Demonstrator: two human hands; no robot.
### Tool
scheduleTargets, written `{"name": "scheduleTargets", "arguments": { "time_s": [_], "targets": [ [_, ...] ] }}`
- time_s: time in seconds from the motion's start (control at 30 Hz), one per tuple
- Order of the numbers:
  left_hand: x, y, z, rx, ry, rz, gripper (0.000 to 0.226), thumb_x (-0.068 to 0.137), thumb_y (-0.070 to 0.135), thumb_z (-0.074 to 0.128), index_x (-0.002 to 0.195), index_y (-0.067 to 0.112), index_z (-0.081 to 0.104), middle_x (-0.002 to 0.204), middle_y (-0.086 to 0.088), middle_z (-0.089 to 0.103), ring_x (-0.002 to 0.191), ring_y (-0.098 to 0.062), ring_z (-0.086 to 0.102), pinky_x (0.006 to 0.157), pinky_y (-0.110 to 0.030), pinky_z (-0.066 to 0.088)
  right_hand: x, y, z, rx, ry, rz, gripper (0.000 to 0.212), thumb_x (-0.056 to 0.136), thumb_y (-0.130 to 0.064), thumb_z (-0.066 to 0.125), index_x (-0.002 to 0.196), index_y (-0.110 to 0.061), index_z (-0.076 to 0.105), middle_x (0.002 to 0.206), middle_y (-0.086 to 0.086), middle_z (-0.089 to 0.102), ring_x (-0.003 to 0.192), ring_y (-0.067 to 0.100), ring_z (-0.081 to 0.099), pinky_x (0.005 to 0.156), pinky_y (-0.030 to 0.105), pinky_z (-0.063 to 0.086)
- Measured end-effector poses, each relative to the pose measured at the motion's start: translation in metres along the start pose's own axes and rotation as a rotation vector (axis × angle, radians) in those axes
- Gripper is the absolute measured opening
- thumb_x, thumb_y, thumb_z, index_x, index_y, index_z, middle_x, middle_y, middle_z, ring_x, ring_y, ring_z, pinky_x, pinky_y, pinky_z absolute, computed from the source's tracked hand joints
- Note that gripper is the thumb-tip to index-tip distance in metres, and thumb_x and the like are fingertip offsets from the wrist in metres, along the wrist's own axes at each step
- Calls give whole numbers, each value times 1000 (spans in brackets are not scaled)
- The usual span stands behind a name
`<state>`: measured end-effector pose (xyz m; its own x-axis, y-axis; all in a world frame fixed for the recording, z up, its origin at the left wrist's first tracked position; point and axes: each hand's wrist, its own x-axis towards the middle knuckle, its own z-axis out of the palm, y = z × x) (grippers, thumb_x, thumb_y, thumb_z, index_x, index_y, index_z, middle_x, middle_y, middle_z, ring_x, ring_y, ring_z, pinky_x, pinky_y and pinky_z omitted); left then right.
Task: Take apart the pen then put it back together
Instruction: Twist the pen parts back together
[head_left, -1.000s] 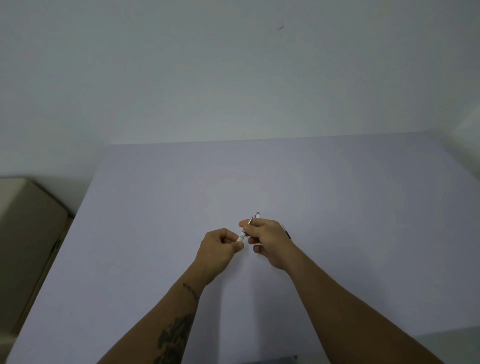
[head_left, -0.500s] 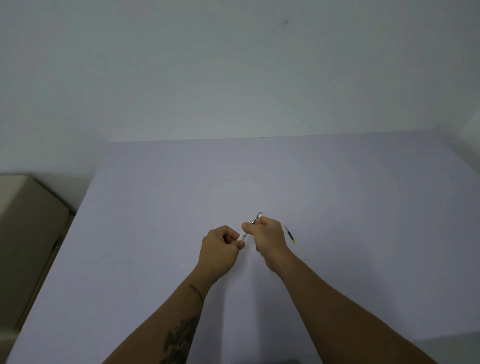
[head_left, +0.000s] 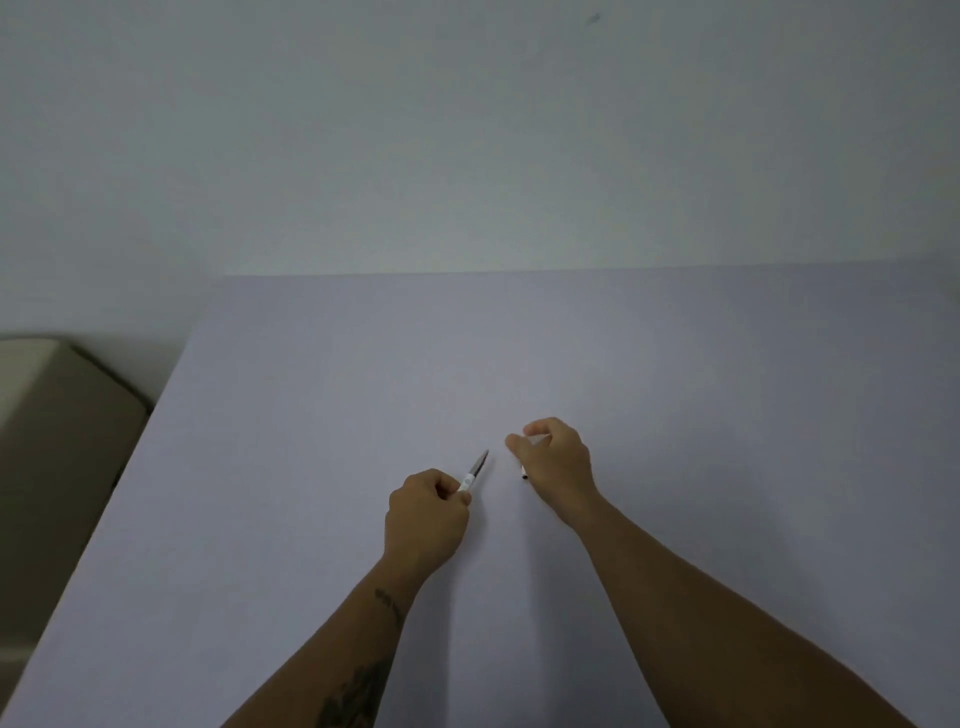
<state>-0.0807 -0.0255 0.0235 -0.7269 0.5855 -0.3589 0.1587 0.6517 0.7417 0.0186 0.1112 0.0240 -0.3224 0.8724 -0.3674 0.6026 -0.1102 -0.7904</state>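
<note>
The pen is in two parts now, one in each hand, above the pale grey table (head_left: 675, 389). The left hand (head_left: 427, 514) is closed around the white front section (head_left: 470, 478); its grey pointed tip sticks out toward 1 o'clock, free of the fingers, probably so that the joint end stays easy to reach. The right hand (head_left: 558, 460), at 2 o'clock from the left hand and clearly apart from it, is curled around the other part (head_left: 536, 439), of which only a small pale piece shows between thumb and fingers. A thin dark rod end (head_left: 523, 473) shows just under this hand; I cannot tell whether it is held or lies on the table. I judge that the taking-apart step is going on or just finished. No brand, label or writing can be read; the pen is too small here. At 9 o'clock, beside the table, stands a beige object (head_left: 57, 415).
</note>
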Motion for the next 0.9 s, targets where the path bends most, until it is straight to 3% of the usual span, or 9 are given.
{"name": "scheduleTargets", "arguments": {
  "time_s": [0.1, 0.2, 0.33, 0.5, 0.57, 0.67, 0.73, 0.8, 0.9],
  "targets": [
    [4, -6, -1, -37, -2, -41, 11, 85, 23, 67, 74, 22, 68, 72, 1, 69, 65, -16, 61, 64, -33, 52, 15, 10, 3, -227, 24, 19, 28, 86, -37, 59, 106, -19, 55, 108, 7, 65, 87, 24, 58, 75, 30, 44],
    [4, -12, 0, -52, -26, -61, 12, 87, 20, 63, 78, 19, 70, 73, 0, 68, 64, -16, 58, 63, -31, 50, 21, 16, 10, -436, -14, -3, 36, 86, -37, 56, 110, -11, 48, 110, 13, 61, 96, 35, 60, 73, 32, 40],
    [0, -17, 3, -71, -61, -83, 11, 88, 15, 60, 83, 17, 70, 79, -2, 69, 70, -18, 61, 62, -28, 50, 24, 16, 21, -541, -2, -63, 37, 86, -28, 59, 112, -8, 42, 111, 16, 60, 98, 38, 62, 69, 33, 39],
    [-4, -19, 2, -142, -82, -93, 15, 86, 9, 61, 82, 19, 71, 72, 4, 64, 63, -11, 54, 58, -23, 43, 25, 11, 21, -578, -44, -53, 35, 84, -16, 60, 113, -6, 44, 101, 11, 56, 93, 33, 62, 66, 32, 39],
    [-4, -19, 0, -207, -86, -103, 17, 85, 8, 62, 80, 22, 71, 68, 7, 61, 61, -10, 53, 59, -23, 43, 27, 6, 17, -500, -79, -6, 25, 81, -17, 58, 103, -5, 53, 88, 3, 54, 79, 26, 59, 61, 29, 40],
    [-4, -19, -3, -252, -86, -103, 19, 85, 8, 63, 79, 24, 71, 66, 9, 60, 61, -8, 53, 60, -22, 43, 23, -8, 16, -138, -83, 19, 17, 78, -16, 58, 83, -2, 67, 73, 3, 68, 69, 25, 62, 60, 29, 45],
    [-4, -18, -4, -256, -82, -100, 18, 85, 8, 63, 81, 23, 72, 66, 9, 59, 62, -9, 53, 62, -24, 44, 16, -21, 14, 115, -93, 35, 7, 72, -8, 62, 74, -10, 69, 71, 0, 74, 72, 21, 67, 64, 29, 49],
    [-6, -18, -5, -262, -82, -96, 16, 85, 8, 63, 82, 22, 72, 66, 8, 58, 63, -10, 53, 63, -24, 45, 9, -31, 12, 288, -131, 38, 11, 67, -4, 65, 67, -15, 66, 69, -3, 76, 67, 13, 66, 61, 25, 47],
    [-8, -19, -7, -264, -81, -79, 15, 84, 8, 65, 84, 20, 73, 66, 8, 57, 62, -10, 51, 61, -23, 43, 0, -37, 9, 370, -177, 46, 13, 65, -5, 68, 61, -17, 66, 72, 0, 78, 59, 8, 64, 53, 19, 41]
  ]
}}
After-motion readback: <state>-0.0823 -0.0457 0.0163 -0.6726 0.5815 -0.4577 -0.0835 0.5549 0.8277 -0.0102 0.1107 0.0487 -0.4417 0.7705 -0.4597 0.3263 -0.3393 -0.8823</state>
